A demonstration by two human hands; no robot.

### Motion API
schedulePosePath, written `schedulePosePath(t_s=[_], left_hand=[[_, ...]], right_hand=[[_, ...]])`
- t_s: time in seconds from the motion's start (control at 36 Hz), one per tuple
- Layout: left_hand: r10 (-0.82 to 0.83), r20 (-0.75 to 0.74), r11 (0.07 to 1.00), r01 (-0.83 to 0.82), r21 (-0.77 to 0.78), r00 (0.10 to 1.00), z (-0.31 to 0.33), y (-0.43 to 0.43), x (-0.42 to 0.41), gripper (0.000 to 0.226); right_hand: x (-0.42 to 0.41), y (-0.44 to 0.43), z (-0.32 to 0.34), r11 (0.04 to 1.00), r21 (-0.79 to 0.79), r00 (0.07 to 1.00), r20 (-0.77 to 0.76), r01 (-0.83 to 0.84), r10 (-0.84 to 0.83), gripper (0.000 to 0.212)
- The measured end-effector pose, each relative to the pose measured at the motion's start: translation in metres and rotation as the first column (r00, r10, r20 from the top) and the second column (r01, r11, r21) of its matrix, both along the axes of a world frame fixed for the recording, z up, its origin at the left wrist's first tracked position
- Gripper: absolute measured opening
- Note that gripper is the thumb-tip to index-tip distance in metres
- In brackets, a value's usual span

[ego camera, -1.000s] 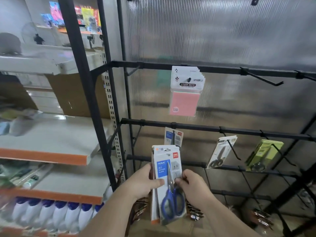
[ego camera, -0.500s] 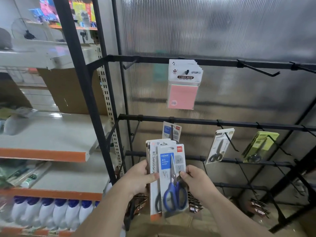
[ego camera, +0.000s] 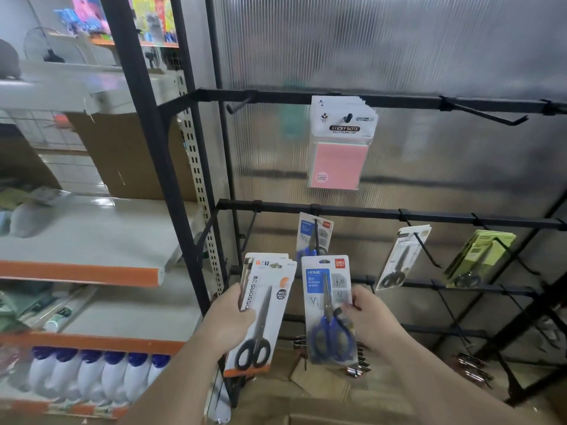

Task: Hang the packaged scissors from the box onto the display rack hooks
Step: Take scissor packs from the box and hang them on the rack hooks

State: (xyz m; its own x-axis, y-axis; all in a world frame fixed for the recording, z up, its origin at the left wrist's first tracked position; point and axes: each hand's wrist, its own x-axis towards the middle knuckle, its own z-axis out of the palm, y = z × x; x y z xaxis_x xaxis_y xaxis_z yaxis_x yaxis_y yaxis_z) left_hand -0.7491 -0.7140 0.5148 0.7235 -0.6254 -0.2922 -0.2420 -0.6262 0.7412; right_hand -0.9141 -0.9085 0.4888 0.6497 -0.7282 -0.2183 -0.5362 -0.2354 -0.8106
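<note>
**Blue-Handled Pack Held Ready Below Its Hook**

The hanging step is in hand. A carded pack of blue-handled scissors [ego camera: 328, 305], marked "HOME", is pinched at its edge by the right hand [ego camera: 369, 320]. A stack of white-and-orange carded black-handled scissors [ego camera: 262, 311], reading "CISSORS", is gripped by the left hand [ego camera: 228, 320]. The hands are held apart, below the black metal hook [ego camera: 315, 237] where a matching blue pack [ego camera: 325, 233] hangs. Next, the card's top slot would need to be raised and threaded over that hook's tip. "STICKY NOTE" is legible on the pink pad pack [ego camera: 339, 148] above.

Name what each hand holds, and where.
Left hand grips black-handled scissors packs at their left edge; right hand pinches the blue-handled pack at its right edge.
</note>
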Motion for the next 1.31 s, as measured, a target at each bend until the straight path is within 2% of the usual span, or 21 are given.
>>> schedulePosePath(t_s=[0.17, 0.36, 0.64, 0.92, 1.31], left_hand=[[-0.001, 0.036, 0.998, -0.001, 0.066, 0.999, -0.008, 0.003, 0.005, 0.024], [0.008, 0.001, 0.999, -0.008, 0.049, 1.000, -0.016, 0.001, 0.006, 0.029], [0.033, -0.020, 0.999, -0.032, 0.035, 0.999, -0.021, 0.000, 0.012, 0.024], [0.016, -0.020, 1.000, -0.016, -0.023, 1.000, -0.015, -0.007, 0.011, 0.029], [0.046, 0.016, 0.999, -0.046, -0.004, 0.999, -0.013, -0.004, 0.008, 0.025]], right_hand=[[0.017, -0.005, -0.009, 1.000, 0.007, 1.000, -0.017, 0.003, -0.003, 0.011], [0.038, -0.007, -0.017, 0.999, 0.049, 1.000, 0.006, 0.013, -0.013, 0.016], [0.042, -0.008, -0.027, 0.995, 0.084, 0.993, 0.108, 0.049, -0.058, 0.020], [0.035, -0.007, -0.028, 0.990, 0.123, 0.994, 0.074, 0.070, -0.079, 0.018], [0.040, -0.013, -0.029, 0.998, 0.056, 0.999, 0.005, 0.037, -0.037, 0.014]])
